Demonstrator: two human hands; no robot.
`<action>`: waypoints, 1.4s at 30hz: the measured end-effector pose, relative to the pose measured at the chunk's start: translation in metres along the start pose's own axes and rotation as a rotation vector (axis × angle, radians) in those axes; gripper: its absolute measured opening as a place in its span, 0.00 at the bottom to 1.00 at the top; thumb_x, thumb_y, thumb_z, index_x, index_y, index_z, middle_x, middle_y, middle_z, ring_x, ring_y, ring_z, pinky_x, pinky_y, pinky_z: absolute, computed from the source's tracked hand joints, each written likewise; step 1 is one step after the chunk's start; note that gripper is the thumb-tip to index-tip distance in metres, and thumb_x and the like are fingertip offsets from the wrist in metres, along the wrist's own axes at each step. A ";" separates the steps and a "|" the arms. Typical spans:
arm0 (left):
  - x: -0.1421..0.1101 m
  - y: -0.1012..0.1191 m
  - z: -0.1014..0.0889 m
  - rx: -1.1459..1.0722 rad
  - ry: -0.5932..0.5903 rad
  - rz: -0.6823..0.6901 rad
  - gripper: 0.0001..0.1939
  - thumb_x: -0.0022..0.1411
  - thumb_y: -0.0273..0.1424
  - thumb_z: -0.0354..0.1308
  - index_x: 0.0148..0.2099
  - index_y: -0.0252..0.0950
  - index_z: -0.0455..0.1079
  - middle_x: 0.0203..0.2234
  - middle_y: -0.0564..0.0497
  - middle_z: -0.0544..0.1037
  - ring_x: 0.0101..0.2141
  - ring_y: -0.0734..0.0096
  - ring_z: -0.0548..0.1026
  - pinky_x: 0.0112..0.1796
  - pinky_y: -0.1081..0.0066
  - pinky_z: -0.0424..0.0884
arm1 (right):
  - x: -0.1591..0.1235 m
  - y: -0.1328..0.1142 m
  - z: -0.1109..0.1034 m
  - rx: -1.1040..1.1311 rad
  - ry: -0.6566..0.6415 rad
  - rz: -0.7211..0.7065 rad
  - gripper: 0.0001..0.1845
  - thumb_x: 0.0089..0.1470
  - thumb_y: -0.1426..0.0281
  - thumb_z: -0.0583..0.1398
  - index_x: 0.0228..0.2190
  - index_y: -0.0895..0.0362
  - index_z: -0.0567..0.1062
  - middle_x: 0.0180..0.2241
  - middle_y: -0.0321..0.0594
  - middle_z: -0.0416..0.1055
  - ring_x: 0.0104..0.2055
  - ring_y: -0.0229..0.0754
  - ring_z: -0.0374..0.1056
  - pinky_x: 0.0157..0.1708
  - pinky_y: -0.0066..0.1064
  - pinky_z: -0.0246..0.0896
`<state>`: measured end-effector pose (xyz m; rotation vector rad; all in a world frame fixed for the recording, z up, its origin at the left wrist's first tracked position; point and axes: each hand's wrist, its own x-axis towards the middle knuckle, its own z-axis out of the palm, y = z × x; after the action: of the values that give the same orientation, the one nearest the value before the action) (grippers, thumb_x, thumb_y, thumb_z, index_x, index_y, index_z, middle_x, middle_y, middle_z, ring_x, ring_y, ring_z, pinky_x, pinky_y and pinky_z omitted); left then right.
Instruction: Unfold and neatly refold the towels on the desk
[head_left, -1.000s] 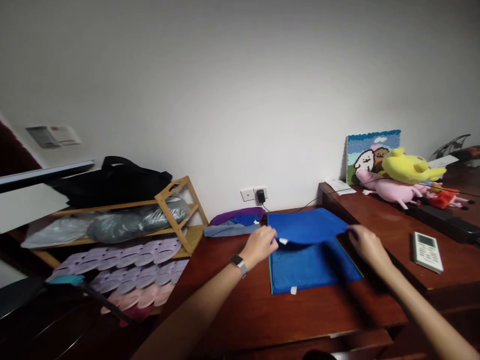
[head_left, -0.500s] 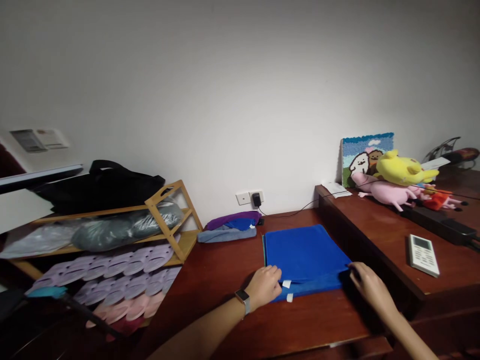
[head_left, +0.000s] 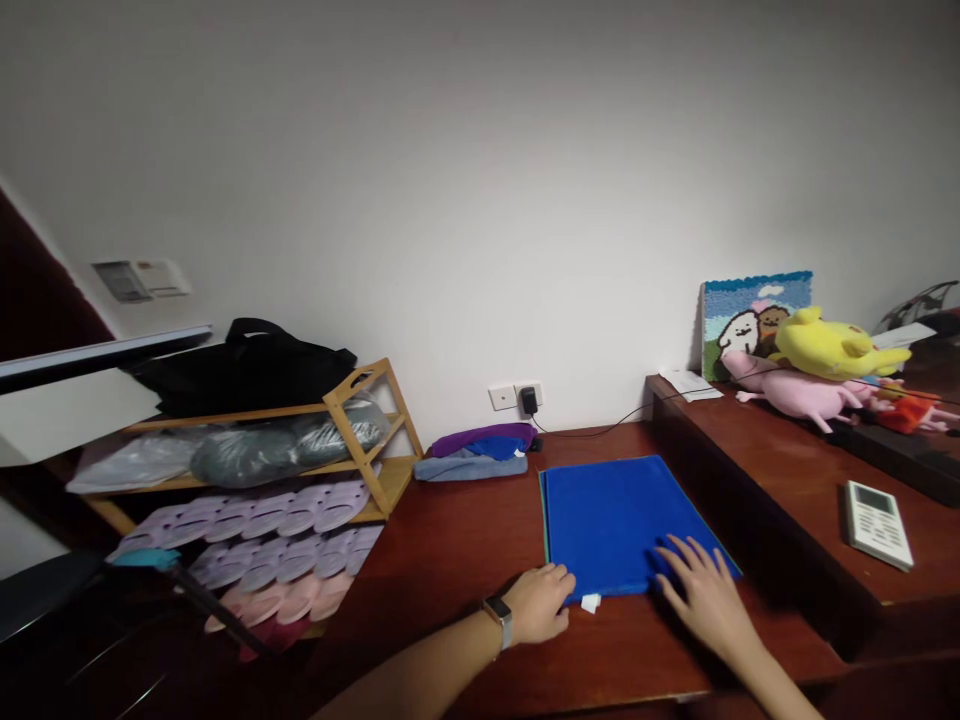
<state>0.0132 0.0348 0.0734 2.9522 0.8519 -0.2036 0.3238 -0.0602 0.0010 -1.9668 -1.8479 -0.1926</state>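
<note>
A folded blue cloth (head_left: 611, 515) lies flat on the dark red wooden table (head_left: 465, 580), with a white tag at its near edge. My left hand (head_left: 536, 605), a watch on its wrist, rests at the cloth's near left corner with its fingers curled on the edge. My right hand (head_left: 701, 590) lies flat on the cloth's near right part, fingers stretched out and spread.
A small pile of purple and grey-blue folded cloths (head_left: 476, 452) sits by the wall socket (head_left: 517, 397). A wooden rack (head_left: 300, 450) with bags and slippers stands left. On the raised desk at right lie plush toys (head_left: 817, 370) and a white remote (head_left: 876, 510).
The far half of the blue cloth was brought toward me and laid down, folding it. My right hand let go of the edge and now lies flat on the cloth.
</note>
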 end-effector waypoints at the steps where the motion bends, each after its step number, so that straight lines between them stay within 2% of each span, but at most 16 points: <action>1: -0.001 -0.002 -0.005 -0.013 -0.032 0.023 0.13 0.60 0.33 0.57 0.48 0.41 0.69 0.44 0.47 0.77 0.44 0.56 0.77 0.41 0.63 0.75 | 0.002 -0.015 0.003 0.034 -0.054 -0.031 0.26 0.64 0.50 0.51 0.60 0.39 0.71 0.66 0.37 0.63 0.69 0.61 0.54 0.65 0.66 0.43; 5: -0.019 -0.022 -0.029 -0.049 -0.099 0.052 0.18 0.61 0.36 0.58 0.53 0.44 0.71 0.46 0.47 0.79 0.45 0.53 0.79 0.41 0.62 0.76 | 0.007 -0.055 0.022 0.109 -0.232 -0.089 0.31 0.61 0.41 0.50 0.64 0.27 0.60 0.70 0.30 0.54 0.72 0.65 0.44 0.64 0.73 0.36; 7: -0.041 -0.039 -0.035 -0.053 -0.075 -0.001 0.18 0.62 0.35 0.57 0.54 0.44 0.72 0.47 0.47 0.79 0.46 0.53 0.79 0.42 0.60 0.76 | 0.009 -0.060 0.032 0.097 -0.261 -0.066 0.31 0.61 0.40 0.49 0.64 0.26 0.58 0.71 0.29 0.53 0.73 0.66 0.41 0.64 0.75 0.32; 9: -0.075 -0.064 -0.030 -0.072 -0.030 -0.075 0.17 0.64 0.35 0.55 0.54 0.44 0.73 0.48 0.47 0.80 0.47 0.53 0.79 0.46 0.59 0.76 | 0.012 -0.059 0.041 0.075 -0.268 -0.047 0.30 0.62 0.40 0.47 0.64 0.24 0.58 0.71 0.26 0.51 0.73 0.64 0.39 0.64 0.74 0.28; 12: -0.143 -0.114 0.001 -0.119 0.097 -0.263 0.17 0.66 0.35 0.53 0.55 0.44 0.74 0.50 0.47 0.80 0.50 0.54 0.78 0.53 0.56 0.74 | 0.023 -0.052 0.052 0.044 -0.294 -0.017 0.29 0.63 0.41 0.45 0.64 0.23 0.56 0.71 0.23 0.50 0.74 0.62 0.37 0.65 0.73 0.27; 15: -0.214 -0.164 0.053 -0.175 0.289 -0.535 0.20 0.67 0.40 0.51 0.57 0.44 0.74 0.57 0.47 0.77 0.58 0.52 0.74 0.58 0.54 0.71 | 0.044 -0.047 0.061 0.011 -0.328 0.011 0.29 0.63 0.41 0.44 0.64 0.23 0.55 0.71 0.21 0.48 0.74 0.61 0.36 0.65 0.73 0.26; 17: -0.251 -0.188 0.088 -0.175 0.412 -0.691 0.23 0.68 0.40 0.48 0.60 0.42 0.72 0.60 0.47 0.74 0.60 0.53 0.71 0.60 0.52 0.69 | 0.062 -0.044 0.068 -0.010 -0.345 0.031 0.29 0.63 0.41 0.44 0.64 0.23 0.54 0.72 0.21 0.46 0.74 0.60 0.35 0.65 0.73 0.25; 19: -0.273 -0.200 0.115 -0.176 0.509 -0.749 0.25 0.69 0.39 0.46 0.63 0.42 0.69 0.63 0.49 0.71 0.62 0.55 0.69 0.60 0.54 0.69 | 0.081 -0.039 0.076 -0.027 -0.358 0.054 0.29 0.63 0.42 0.45 0.65 0.23 0.54 0.72 0.21 0.46 0.74 0.60 0.35 0.65 0.73 0.26; 21: -0.282 -0.203 0.131 -0.163 0.577 -0.753 0.25 0.70 0.39 0.46 0.65 0.44 0.68 0.64 0.52 0.70 0.62 0.58 0.69 0.60 0.55 0.69 | 0.101 -0.034 0.083 -0.031 -0.353 0.065 0.30 0.63 0.42 0.46 0.65 0.25 0.55 0.72 0.24 0.48 0.74 0.61 0.37 0.64 0.74 0.29; 23: -0.283 -0.201 0.139 -0.125 0.619 -0.740 0.24 0.70 0.38 0.47 0.65 0.47 0.68 0.63 0.54 0.72 0.61 0.59 0.70 0.59 0.56 0.71 | 0.120 -0.026 0.089 -0.024 -0.335 0.053 0.30 0.63 0.43 0.46 0.65 0.26 0.56 0.71 0.27 0.50 0.74 0.62 0.39 0.63 0.76 0.32; 27: -0.281 -0.197 0.140 -0.043 0.627 -0.734 0.23 0.71 0.38 0.47 0.64 0.47 0.70 0.62 0.54 0.73 0.60 0.60 0.72 0.58 0.56 0.72 | 0.149 -0.011 0.102 -0.035 -0.331 0.038 0.30 0.63 0.44 0.46 0.65 0.28 0.56 0.71 0.30 0.51 0.73 0.64 0.41 0.62 0.76 0.35; 31: -0.283 -0.191 0.140 -0.001 0.588 -0.736 0.23 0.72 0.38 0.47 0.64 0.44 0.70 0.62 0.52 0.72 0.61 0.60 0.71 0.59 0.57 0.71 | 0.163 0.007 0.115 -0.058 -0.322 0.045 0.32 0.63 0.44 0.45 0.66 0.31 0.58 0.71 0.34 0.51 0.72 0.67 0.45 0.59 0.77 0.39; 35: -0.281 -0.182 0.138 0.015 0.601 -0.743 0.22 0.72 0.36 0.47 0.63 0.44 0.70 0.62 0.52 0.73 0.61 0.60 0.70 0.59 0.56 0.71 | 0.177 0.018 0.112 -0.084 -0.383 0.061 0.33 0.61 0.43 0.46 0.64 0.34 0.64 0.70 0.38 0.55 0.69 0.71 0.50 0.57 0.77 0.44; 38: -0.278 -0.176 0.135 0.011 0.624 -0.731 0.22 0.71 0.34 0.48 0.63 0.44 0.70 0.62 0.51 0.73 0.61 0.60 0.70 0.61 0.55 0.69 | 0.195 -0.002 0.100 -0.138 -0.347 0.015 0.29 0.62 0.48 0.48 0.57 0.40 0.74 0.67 0.44 0.61 0.67 0.70 0.54 0.56 0.73 0.49; 40: -0.276 -0.173 0.133 0.002 0.630 -0.720 0.22 0.70 0.32 0.48 0.63 0.43 0.70 0.62 0.50 0.73 0.62 0.60 0.69 0.62 0.54 0.67 | 0.209 -0.037 0.096 -0.129 -0.243 -0.125 0.27 0.63 0.55 0.49 0.55 0.48 0.77 0.64 0.48 0.65 0.65 0.62 0.59 0.60 0.61 0.54; 42: -0.276 -0.170 0.131 -0.005 0.628 -0.722 0.22 0.70 0.32 0.49 0.64 0.42 0.69 0.62 0.49 0.72 0.63 0.58 0.69 0.62 0.53 0.67 | 0.223 -0.087 0.101 -0.049 -0.191 -0.289 0.26 0.63 0.61 0.50 0.55 0.55 0.75 0.62 0.50 0.67 0.61 0.52 0.65 0.61 0.45 0.58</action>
<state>-0.3231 0.0213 -0.0203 2.5595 1.9425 0.7294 0.2425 0.1855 0.0156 -1.7951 -2.2686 -0.1418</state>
